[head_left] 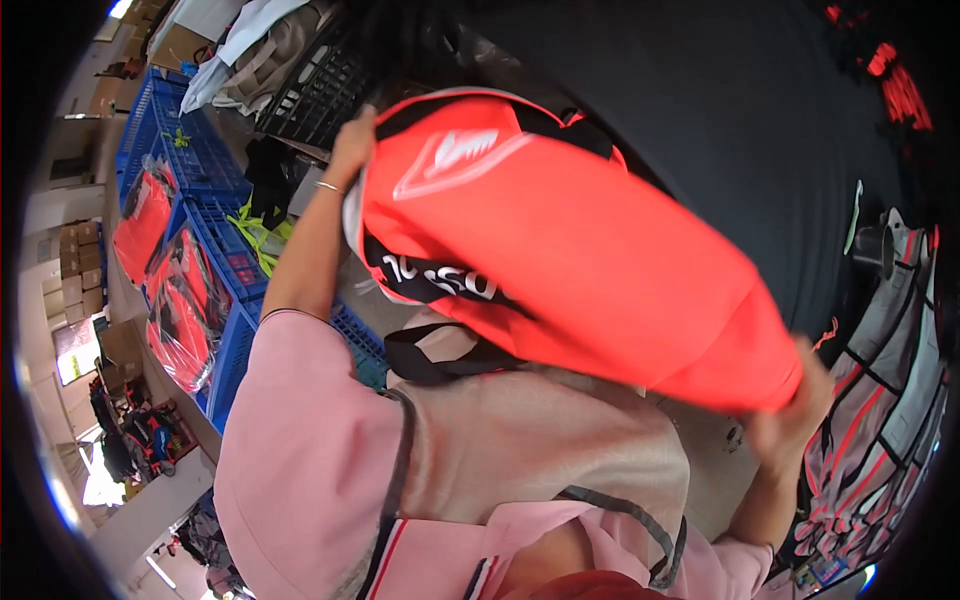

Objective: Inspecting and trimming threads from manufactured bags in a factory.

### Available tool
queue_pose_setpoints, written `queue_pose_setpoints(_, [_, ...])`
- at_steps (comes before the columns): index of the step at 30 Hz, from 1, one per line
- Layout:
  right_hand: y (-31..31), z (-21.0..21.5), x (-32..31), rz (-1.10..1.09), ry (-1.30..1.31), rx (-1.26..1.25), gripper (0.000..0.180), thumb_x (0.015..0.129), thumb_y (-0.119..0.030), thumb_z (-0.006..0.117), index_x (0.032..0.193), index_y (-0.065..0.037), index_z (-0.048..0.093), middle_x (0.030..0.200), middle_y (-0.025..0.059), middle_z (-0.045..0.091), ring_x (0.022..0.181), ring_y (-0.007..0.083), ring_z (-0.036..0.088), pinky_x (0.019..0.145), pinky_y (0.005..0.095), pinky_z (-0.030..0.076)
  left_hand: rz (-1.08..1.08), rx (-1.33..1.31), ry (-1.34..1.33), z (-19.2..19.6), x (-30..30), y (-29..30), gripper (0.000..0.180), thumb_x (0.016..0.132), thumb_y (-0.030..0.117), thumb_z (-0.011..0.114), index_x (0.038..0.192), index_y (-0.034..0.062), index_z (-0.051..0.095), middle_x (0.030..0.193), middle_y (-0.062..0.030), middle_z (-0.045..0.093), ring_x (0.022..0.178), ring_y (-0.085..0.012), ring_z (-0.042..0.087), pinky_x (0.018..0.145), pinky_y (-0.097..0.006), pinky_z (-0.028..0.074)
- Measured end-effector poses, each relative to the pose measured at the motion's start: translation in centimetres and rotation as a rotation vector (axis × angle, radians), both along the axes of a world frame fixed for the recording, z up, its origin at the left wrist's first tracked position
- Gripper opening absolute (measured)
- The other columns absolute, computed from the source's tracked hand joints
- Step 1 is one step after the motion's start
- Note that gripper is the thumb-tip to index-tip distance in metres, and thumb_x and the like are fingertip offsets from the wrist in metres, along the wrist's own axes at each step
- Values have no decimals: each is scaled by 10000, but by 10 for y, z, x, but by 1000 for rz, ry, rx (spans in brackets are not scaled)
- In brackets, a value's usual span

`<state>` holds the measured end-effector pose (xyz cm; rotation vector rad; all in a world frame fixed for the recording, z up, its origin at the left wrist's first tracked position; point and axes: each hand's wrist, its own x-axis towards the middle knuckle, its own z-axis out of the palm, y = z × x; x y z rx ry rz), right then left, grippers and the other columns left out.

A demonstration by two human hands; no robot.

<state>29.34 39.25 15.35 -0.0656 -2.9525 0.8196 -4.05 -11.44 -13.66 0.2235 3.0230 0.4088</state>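
A bright orange-red garment [600, 260] with black panels and a pale printed emblem stretches across in front of me, over my lap and the edge of the dark table. My left hand [354, 146] is closed on its upper left edge, where black trim and a light lining show. At the lower right, my right hand [793, 408] grips the bunched far end; motion blurs it slightly, and the fabric hides some fingers. The cloth hangs taut between both hands, with its exact cut hard to make out.
Blue plastic crates [222, 240] stand at the left, with plastic-wrapped orange-red packs [182, 330] on them. A black crate [318, 85] sits at upper left near piled cloth. The black-covered table [690, 90] spans the far side. Grey garments with orange stripes [880, 370] hang at the right.
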Motion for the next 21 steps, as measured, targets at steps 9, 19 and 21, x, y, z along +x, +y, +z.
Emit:
queue_pose_setpoints(9, [30,-29,-62,-322,106,-597,191,837,-104,648,973,30,640,825,-10,596,783,58,520,732,213,419,-249,619,429,242,101,95,463,1031,352,400,1198,-7,641,1267,-109,624,1208,-221,544,1059,-338,357])
queue_pose_setpoints(19, [38,-29,-85,-207,341,-528,306,787,-49,726,1068,11,624,905,48,632,830,118,588,730,267,481,-1120,167,165,281,83,305,335,876,244,679,1119,28,599,785,-203,659,709,-378,648,640,-412,521])
queue_pose_setpoints(21, [24,-11,-67,-207,595,324,524,739,-223,808,1189,-62,591,1123,132,572,1111,317,526,962,406,409,-1165,238,142,279,74,312,302,890,233,669,1104,30,606,781,-201,659,705,-371,651,634,-400,518])
